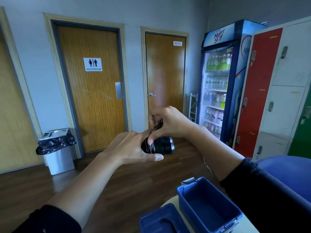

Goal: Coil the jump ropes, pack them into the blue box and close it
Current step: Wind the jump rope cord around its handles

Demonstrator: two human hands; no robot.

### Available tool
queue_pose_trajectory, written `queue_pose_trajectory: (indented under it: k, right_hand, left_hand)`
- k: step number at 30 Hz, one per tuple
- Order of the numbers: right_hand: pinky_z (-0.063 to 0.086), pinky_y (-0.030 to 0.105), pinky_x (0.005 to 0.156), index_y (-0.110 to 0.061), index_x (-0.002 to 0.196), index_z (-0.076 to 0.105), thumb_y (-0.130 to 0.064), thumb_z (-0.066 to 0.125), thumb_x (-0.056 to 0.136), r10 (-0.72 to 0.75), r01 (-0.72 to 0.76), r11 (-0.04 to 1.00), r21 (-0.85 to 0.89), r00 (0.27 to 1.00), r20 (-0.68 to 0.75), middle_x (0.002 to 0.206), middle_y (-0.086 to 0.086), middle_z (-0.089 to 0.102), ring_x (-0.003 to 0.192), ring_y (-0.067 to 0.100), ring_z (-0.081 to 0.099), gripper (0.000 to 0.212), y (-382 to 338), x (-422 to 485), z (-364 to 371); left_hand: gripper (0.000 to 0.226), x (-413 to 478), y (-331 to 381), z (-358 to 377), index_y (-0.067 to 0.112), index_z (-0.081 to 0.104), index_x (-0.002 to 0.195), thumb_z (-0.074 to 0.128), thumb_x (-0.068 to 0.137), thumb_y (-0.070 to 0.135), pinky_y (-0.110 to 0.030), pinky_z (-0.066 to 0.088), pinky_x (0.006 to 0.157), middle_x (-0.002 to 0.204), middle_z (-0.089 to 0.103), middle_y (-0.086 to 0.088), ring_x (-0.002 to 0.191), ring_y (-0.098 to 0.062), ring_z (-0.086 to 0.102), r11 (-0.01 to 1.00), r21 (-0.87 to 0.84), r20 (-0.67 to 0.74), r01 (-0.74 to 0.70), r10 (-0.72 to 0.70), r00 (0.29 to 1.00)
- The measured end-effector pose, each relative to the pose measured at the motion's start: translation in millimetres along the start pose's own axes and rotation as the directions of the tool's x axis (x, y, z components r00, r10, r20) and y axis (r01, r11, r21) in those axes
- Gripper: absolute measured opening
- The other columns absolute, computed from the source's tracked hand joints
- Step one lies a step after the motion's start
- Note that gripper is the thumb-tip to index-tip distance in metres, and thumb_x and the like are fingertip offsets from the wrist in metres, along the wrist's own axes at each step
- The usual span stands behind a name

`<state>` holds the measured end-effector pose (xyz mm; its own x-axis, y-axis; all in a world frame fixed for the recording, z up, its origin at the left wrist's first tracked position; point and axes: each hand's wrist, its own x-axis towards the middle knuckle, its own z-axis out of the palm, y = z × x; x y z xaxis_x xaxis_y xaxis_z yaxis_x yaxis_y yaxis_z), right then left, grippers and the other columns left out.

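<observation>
Both hands are raised in mid-air at the centre of the head view. My left hand [134,147] grips the black jump rope handles [164,145], which stick out to the right of it. My right hand [166,121] pinches the thin dark rope [155,127] above the handles, where several loops wrap around them. Below at the right, the open blue box [202,214] stands on a pale table and looks empty inside. Its blue lid [151,219] lies beside it on the left with a black handle on top.
A wooden floor spreads below the hands. A steel bin with a black bag [57,148] stands by the restroom door. A drinks fridge [220,78] and coloured lockers [269,91] line the right wall. A blue chair [289,167] sits at the right edge.
</observation>
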<state>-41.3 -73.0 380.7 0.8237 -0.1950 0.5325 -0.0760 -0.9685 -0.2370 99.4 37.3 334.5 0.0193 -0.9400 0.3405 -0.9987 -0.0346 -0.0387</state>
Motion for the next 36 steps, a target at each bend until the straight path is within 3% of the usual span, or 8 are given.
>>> queue_pose_trajectory:
  k: [6, 12, 15, 20, 22, 27, 30, 36]
  right_hand:
    - [0.035, 0.021, 0.05, -0.018, 0.065, 0.053, -0.03, 0.087, 0.063, 0.185, -0.205, 0.954, 0.219, 0.976, 0.112, 0.051, -0.008, 0.052, 0.047, 0.007, 0.042, 0.036, 28.6, 4.6, -10.6]
    - [0.04, 0.019, 0.051, -0.023, 0.077, 0.063, -0.041, 0.064, 0.077, 0.214, -0.274, 0.88, 0.388, 0.958, 0.191, 0.063, 0.003, 0.053, 0.051, 0.006, 0.045, 0.018, 51.8, -7.3, 8.1]
    - [0.043, 0.019, 0.064, -0.001, 0.091, 0.066, -0.026, 0.065, 0.085, 0.247, -0.327, 0.851, 0.411, 0.94, 0.236, 0.079, 0.022, 0.059, 0.063, 0.006, 0.054, 0.026, 60.8, -15.9, 26.3]
    - [0.053, 0.03, 0.072, 0.013, 0.101, 0.06, 0.008, 0.06, 0.084, 0.328, -0.428, 0.832, 0.352, 0.893, 0.31, 0.081, 0.01, 0.064, 0.073, 0.009, 0.061, 0.018, 67.8, -22.0, 56.4]
    - [0.053, 0.031, 0.076, -0.003, 0.089, 0.062, -0.001, 0.061, 0.084, 0.354, -0.443, 0.812, 0.38, 0.891, 0.283, 0.081, 0.007, 0.064, 0.076, 0.008, 0.062, 0.006, 53.8, -31.9, 56.0]
    - [0.036, 0.011, 0.056, -0.016, 0.065, 0.043, -0.009, 0.041, 0.098, 0.439, -0.422, 0.683, 0.597, 0.89, 0.126, 0.059, -0.012, 0.051, 0.051, -0.005, 0.047, 0.034, 26.0, -49.6, 81.9]
    - [0.041, 0.023, 0.067, -0.028, 0.076, 0.054, -0.029, 0.04, 0.101, 0.577, -0.458, 0.619, 0.638, 0.816, 0.026, 0.074, -0.01, 0.054, 0.068, 0.001, 0.05, 0.029, 33.2, -54.8, 105.0]
    - [0.05, 0.02, 0.066, -0.016, 0.102, 0.054, -0.009, 0.054, 0.091, 0.589, -0.465, 0.711, 0.527, 0.803, -0.088, 0.09, -0.003, 0.067, 0.08, 0.009, 0.064, 0.013, 18.2, -66.8, 117.2]
  left_hand:
    - [0.098, -6.1, 2.2, 2.7, 0.037, 0.035, 0.131, 0.035, 0.054, 0.098, -0.03, 0.055, 0.067, 0.085, 0.067, 0.008, 0.068, -0.005, 0.063, 0.987, -0.13, 0.025, -0.098, 0.102, 0.994]
    - [0.112, -7.5, 8.1, 4.8, 0.059, -0.006, 0.141, 0.045, 0.05, 0.099, -0.044, 0.056, 0.075, 0.091, 0.073, -0.009, 0.075, -0.024, 0.069, 0.957, -0.269, -0.064, -0.11, 0.096, 0.993]
    - [0.104, -6.4, 10.0, 3.6, 0.064, 0.01, 0.14, 0.05, 0.05, 0.096, -0.04, 0.056, 0.075, 0.103, 0.073, -0.003, 0.079, -0.022, 0.07, 0.932, -0.309, -0.089, -0.191, 0.171, 0.981]
    - [0.1, -7.6, 8.6, 2.2, 0.05, 0.039, 0.124, 0.054, 0.037, 0.097, -0.023, 0.054, 0.067, 0.094, 0.068, 0.016, 0.078, -0.003, 0.065, 0.936, -0.314, -0.06, -0.156, 0.144, 0.988]
    - [0.102, -9.3, 7.8, 3.2, 0.049, 0.038, 0.121, 0.053, 0.033, 0.098, -0.02, 0.053, 0.066, 0.095, 0.065, 0.019, 0.077, -0.002, 0.064, 0.941, -0.315, -0.058, -0.12, 0.107, 0.993]
    - [0.102, -5.6, 13.4, 2.4, 0.044, 0.038, 0.119, 0.061, 0.032, 0.092, -0.017, 0.051, 0.065, 0.101, 0.063, 0.019, 0.081, -0.003, 0.063, 0.928, -0.369, -0.093, -0.055, 0.022, 0.995]
    - [0.109, -0.6, 13.4, 4.4, 0.04, 0.037, 0.123, 0.057, 0.03, 0.094, -0.014, 0.046, 0.062, 0.103, 0.062, 0.018, 0.082, -0.006, 0.062, 0.943, -0.33, -0.089, 0.041, -0.074, 0.993]
    - [0.117, 4.9, 15.5, 14.3, 0.034, 0.033, 0.13, 0.067, 0.031, 0.088, -0.024, 0.049, 0.068, 0.111, 0.064, 0.009, 0.089, -0.014, 0.063, 0.943, -0.264, -0.008, 0.202, -0.211, 0.977]
